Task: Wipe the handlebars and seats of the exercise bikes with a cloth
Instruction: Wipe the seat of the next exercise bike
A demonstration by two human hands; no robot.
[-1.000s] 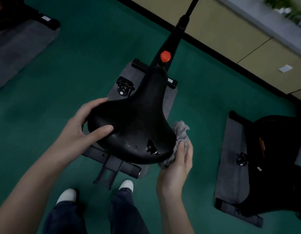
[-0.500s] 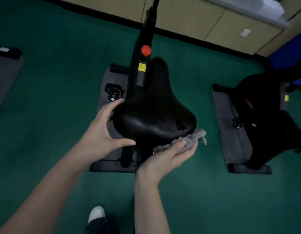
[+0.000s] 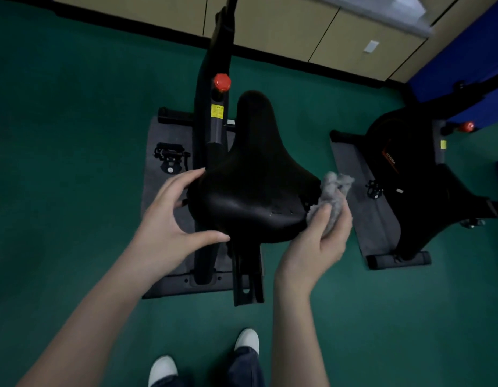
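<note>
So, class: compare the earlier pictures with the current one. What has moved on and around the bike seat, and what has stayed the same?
The right hand has carried the grey cloth along the seat edge: right rear side, then under the back rim, now up at the right rear corner. The left hand has shifted from resting on the top to cupping the left rear edge. Unchanged: the cloth stays gripped and the left hand keeps steadying the seat.

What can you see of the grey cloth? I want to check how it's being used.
The grey cloth looks soft and fuzzy, bunched into a crumpled wad. The right hand grips its lower part, thumb across it, while the upper folds stick out free above the fingers. It sits against the right rear edge of the black seat.
</note>
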